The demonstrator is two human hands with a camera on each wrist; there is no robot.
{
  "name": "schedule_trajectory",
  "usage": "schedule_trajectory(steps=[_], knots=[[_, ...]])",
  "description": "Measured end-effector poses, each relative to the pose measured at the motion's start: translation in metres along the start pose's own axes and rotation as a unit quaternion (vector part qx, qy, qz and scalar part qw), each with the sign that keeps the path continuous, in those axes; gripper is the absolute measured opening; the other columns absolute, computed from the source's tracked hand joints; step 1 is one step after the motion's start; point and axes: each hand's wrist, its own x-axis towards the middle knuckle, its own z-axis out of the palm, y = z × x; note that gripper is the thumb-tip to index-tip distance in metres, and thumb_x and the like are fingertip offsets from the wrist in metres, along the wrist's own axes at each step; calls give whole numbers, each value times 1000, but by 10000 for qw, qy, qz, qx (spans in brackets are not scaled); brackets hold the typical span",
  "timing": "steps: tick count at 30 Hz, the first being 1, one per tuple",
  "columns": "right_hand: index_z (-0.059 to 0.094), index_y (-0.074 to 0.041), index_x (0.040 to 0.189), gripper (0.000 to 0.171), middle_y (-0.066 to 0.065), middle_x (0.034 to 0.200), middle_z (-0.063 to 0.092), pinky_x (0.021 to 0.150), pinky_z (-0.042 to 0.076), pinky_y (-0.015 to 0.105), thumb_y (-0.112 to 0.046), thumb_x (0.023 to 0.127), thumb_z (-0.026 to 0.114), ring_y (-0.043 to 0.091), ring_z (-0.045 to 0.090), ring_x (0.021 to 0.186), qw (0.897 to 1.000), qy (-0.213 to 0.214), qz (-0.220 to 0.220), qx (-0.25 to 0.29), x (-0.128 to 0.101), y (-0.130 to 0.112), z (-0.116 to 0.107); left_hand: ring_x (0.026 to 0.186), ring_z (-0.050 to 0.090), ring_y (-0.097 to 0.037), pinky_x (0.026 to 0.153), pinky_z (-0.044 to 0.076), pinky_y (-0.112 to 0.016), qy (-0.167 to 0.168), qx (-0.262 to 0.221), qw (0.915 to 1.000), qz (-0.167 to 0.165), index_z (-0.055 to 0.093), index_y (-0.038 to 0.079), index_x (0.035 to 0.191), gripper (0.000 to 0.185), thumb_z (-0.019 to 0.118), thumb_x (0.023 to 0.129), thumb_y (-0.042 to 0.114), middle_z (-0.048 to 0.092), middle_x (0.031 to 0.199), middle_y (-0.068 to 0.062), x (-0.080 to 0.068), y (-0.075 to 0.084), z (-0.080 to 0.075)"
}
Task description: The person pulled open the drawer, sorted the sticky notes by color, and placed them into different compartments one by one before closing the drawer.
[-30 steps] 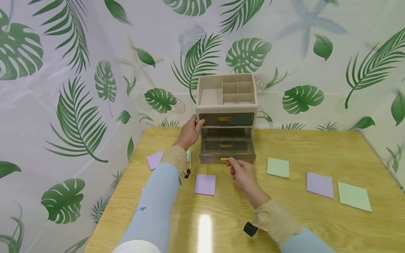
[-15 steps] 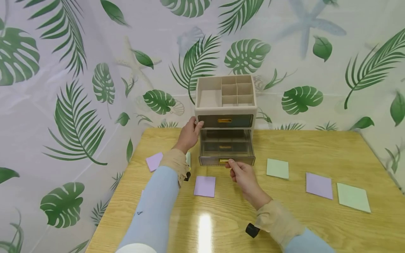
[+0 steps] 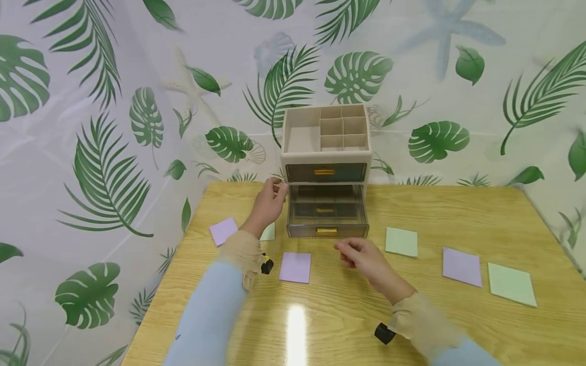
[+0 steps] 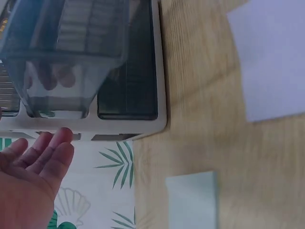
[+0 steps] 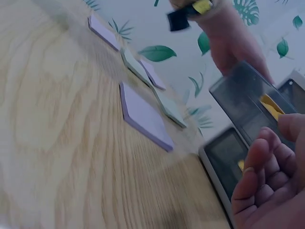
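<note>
A beige desk organizer with divided top compartments stands at the back of the table. Its smoky see-through middle drawer is pulled out, while the top drawer and the lower drawer are pushed in. Beside the organizer's left side is my left hand, fingers loosely bent and holding nothing. My right hand hovers just in front of the drawer's gold handle, apart from it, with relaxed, bent fingers. In the right wrist view the fingers overlap the drawer front.
Square sticky note pads lie about the wooden table. One purple pad is in front of the organizer, with a green pad, another purple pad and more to the right. A leaf-print backdrop rises directly behind.
My right hand has let go of the drawer handle and drawn back to the right. The left hand has come off the organizer's side, slightly left and nearer. The drawer stays pulled out.
</note>
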Motion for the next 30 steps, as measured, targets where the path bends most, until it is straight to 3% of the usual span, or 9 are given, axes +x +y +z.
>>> schedule_trajectory(steps=[5,9,12,15,18,20,24,27,30], knots=[[59,8,119,43,17,90,60,66,49,36,-31,99,55,26,56,75,9965,281,-8,-783,-14,3,-32,101,62,-28,79,51,-38,91,-626,9976,-290,48,4,131,47,39,103,40,59,112,-9,-39,-4,3],[60,5,118,46,20,97,60,70,52,39,-37,99,53,33,60,84,9869,762,-128,-1418,-24,5,-61,97,62,-25,80,50,-38,360,-730,9964,-243,53,3,125,42,43,103,37,62,106,-9,-66,-7,9],[60,2,118,49,20,102,62,73,52,39,-41,100,49,33,61,90,9712,1199,-121,-2053,-30,10,-83,94,60,-20,81,48,-36,537,-605,9966,-119,56,5,121,40,46,102,38,62,101,-6,-80,-10,17],[60,-1,118,53,16,104,63,72,50,40,-48,100,43,31,59,91,9438,1724,-8,-2820,-36,17,-106,96,58,-17,82,47,-34,586,-534,9969,14,57,7,120,42,48,100,43,62,101,-1,-91,-12,26],[60,-1,118,57,16,104,62,72,47,41,-52,99,41,31,58,91,9176,2174,235,-3321,-38,27,-125,99,59,-17,82,48,-35,637,-658,9958,96,58,8,119,43,50,98,46,62,102,-1,-98,-13,33],[59,1,118,61,19,105,62,71,47,44,-54,98,41,34,58,92,9062,2367,366,-3484,-38,33,-134,98,60,-19,81,49,-36,754,-756,9942,149,59,9,117,42,51,98,45,62,101,-2,-100,-13,37],[54,8,121,72,28,112,61,74,48,50,-58,96,42,42,59,98,9021,2353,723,-3545,-37,38,-141,95,61,-19,79,50,-35,1060,-791,9911,145,61,8,109,40,52,98,45,62,96,-3,-99,-14,41],[47,14,126,84,33,117,57,77,48,53,-64,94,40,47,56,102,9043,2127,1061,-3546,-34,36,-140,92,61,-18,78,49,-34,1175,-826,9896,41,62,8,104,38,53,98,44,62,93,-2,-97,-15,44],[44,17,126,91,37,119,54,78,47,54,-68,91,41,50,55,102,9003,1941,1288,-3676,-31,36,-139,91,60,-18,78,49,-34,1259,-897,9880,-46,62,8,100,36,53,98,43,62,91,-2,-96,-14,48]])
